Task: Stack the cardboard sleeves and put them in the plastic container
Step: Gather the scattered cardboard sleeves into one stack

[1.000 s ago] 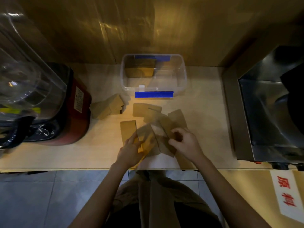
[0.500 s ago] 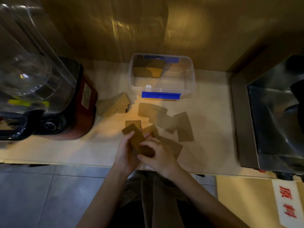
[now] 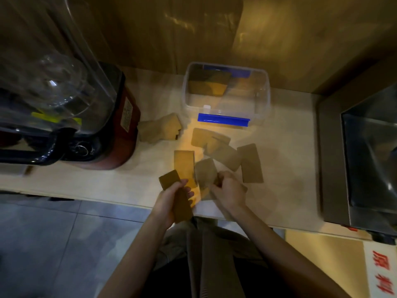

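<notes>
Flat brown cardboard sleeves lie scattered on the pale counter in front of me. My left hand holds a small stack of sleeves at the counter's front edge, tilted toward me. My right hand pinches the near end of another sleeve lying on the counter. A clear plastic container with blue clips stands at the back and holds a stack of sleeves in its left end. A further pile of sleeves rests left of the container.
A red-based blender with a clear jug fills the counter's left side. A steel machine borders the right. A brown wall closes the back. The grey tiled floor lies below the counter's front edge.
My hands were together on one stack; now they have parted. The left hand keeps the stack near the edge, and the right has reached out to a sleeve on the counter.
</notes>
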